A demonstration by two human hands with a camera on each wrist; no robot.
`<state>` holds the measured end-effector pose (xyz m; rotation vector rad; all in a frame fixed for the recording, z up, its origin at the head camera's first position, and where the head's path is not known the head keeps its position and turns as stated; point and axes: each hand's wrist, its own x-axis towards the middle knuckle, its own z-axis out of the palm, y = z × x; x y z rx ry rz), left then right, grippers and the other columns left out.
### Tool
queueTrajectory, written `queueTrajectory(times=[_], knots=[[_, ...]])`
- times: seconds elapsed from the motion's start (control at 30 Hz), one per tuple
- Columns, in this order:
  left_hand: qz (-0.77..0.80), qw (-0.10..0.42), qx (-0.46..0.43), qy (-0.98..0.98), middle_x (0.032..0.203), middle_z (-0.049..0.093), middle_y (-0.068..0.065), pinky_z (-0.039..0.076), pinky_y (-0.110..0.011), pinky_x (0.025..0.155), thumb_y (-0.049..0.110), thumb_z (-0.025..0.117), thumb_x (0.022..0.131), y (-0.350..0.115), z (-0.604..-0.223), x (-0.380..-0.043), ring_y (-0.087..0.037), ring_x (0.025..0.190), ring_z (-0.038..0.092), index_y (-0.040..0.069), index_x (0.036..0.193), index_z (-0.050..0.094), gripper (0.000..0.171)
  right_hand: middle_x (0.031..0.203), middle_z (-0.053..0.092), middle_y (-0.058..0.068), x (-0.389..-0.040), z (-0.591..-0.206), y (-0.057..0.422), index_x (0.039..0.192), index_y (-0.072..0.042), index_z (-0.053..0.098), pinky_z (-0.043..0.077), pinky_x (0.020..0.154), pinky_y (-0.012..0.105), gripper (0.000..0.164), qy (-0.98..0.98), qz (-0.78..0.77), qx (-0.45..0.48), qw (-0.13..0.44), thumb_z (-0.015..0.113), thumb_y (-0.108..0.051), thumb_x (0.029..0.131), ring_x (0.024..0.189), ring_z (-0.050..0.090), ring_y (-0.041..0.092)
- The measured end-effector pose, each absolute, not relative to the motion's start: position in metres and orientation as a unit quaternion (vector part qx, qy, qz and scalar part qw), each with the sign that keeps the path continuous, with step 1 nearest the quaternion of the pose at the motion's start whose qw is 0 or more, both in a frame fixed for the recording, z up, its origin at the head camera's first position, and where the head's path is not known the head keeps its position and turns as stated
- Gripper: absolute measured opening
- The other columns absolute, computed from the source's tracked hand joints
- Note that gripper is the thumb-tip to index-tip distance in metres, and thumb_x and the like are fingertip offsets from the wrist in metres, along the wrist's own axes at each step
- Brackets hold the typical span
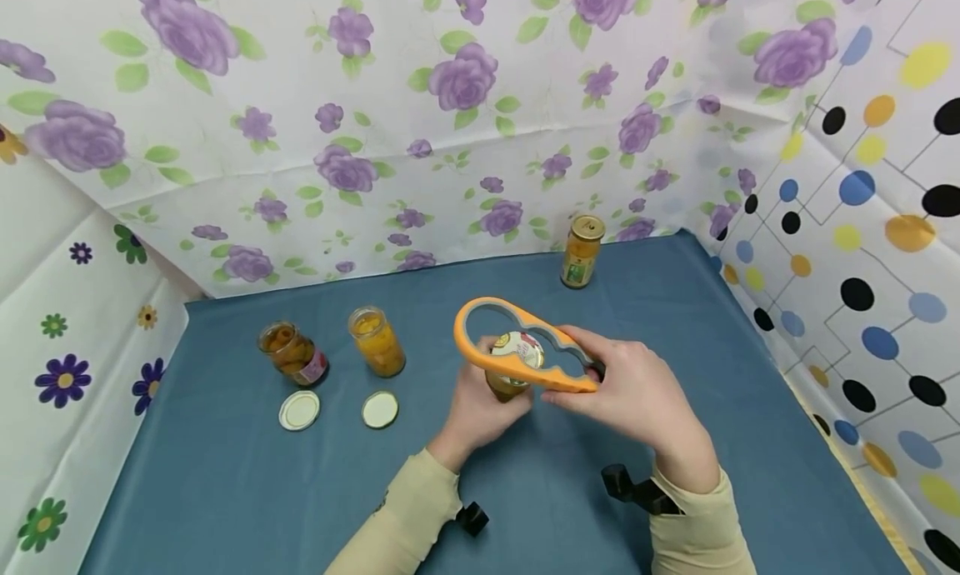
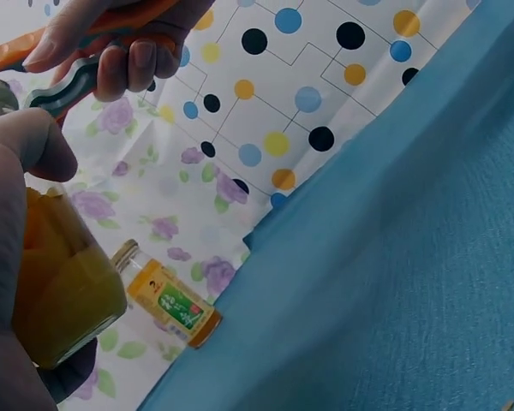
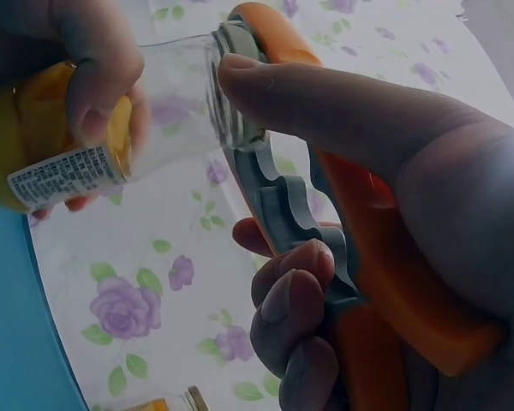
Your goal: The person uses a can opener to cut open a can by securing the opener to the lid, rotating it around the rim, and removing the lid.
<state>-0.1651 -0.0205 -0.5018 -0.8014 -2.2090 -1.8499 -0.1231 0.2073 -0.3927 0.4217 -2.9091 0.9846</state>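
Note:
My left hand (image 1: 480, 404) grips a glass jar (image 2: 68, 291) of yellow fruit around its side. The jar's printed lid (image 1: 522, 347) is on its mouth and shows inside the outline of an orange and grey jar opener (image 1: 551, 378). My right hand (image 1: 637, 387) holds that opener by its handles, fingers curled round one of them. In the right wrist view the right thumb (image 3: 257, 86) lies against the lid's edge, with the opener's grey toothed inner side close by. The jar is tilted in both wrist views.
At the back right stands a lidded jar (image 1: 581, 254) with a green label. On the left are two lidless jars, one with dark contents (image 1: 292, 354) and one with yellow fruit (image 1: 381, 346). A loose lid (image 1: 299, 411) and another lid (image 1: 380, 409) lie before them on the blue cloth (image 1: 225, 483).

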Motion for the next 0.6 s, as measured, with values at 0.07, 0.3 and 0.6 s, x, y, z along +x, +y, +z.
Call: queueTrajectory(times=[0.07, 0.3, 0.6], knots=[[-0.613, 0.059, -0.276, -0.738, 0.12, 0.064, -0.005, 0.057, -0.04, 0.086, 0.007, 0.08, 0.086, -0.0192, -0.5005, -0.1647, -0.021, 0.101, 0.065, 0.009, 0.134, 0.055, 0.055, 0.062, 0.052, -0.009, -0.123, -0.393, 0.2063, 0.152, -0.033, 0.059, 0.039, 0.045, 0.032, 0.083, -0.937, 0.318, 0.143, 0.017, 0.085, -0.068, 0.082, 0.05, 0.047, 0.013], [-0.607, 0.048, -0.276, -0.743, 0.124, 0.064, -0.005, 0.056, -0.04, 0.093, 0.01, 0.085, 0.086, -0.0179, -0.4979, -0.1644, -0.02, 0.108, 0.064, 0.007, 0.136, 0.055, 0.058, 0.063, 0.051, -0.009, -0.1215, -0.3917, 0.2028, 0.156, -0.032, 0.055, 0.038, 0.046, 0.032, 0.082, -0.936, 0.316, 0.157, -0.005, 0.073, -0.075, 0.088, 0.049, 0.045, 0.013], [-0.607, 0.047, -0.247, -0.754, 0.122, 0.064, -0.003, 0.056, -0.039, 0.086, 0.006, 0.081, 0.084, -0.0202, -0.4952, -0.1636, -0.019, 0.1, 0.063, 0.009, 0.135, 0.056, 0.057, 0.067, 0.054, -0.005, -0.1186, -0.3899, 0.2006, 0.163, -0.029, 0.048, 0.042, 0.053, 0.035, 0.054, -0.932, 0.331, 0.144, -0.035, 0.037, -0.053, 0.116, 0.052, 0.047, 0.016]])
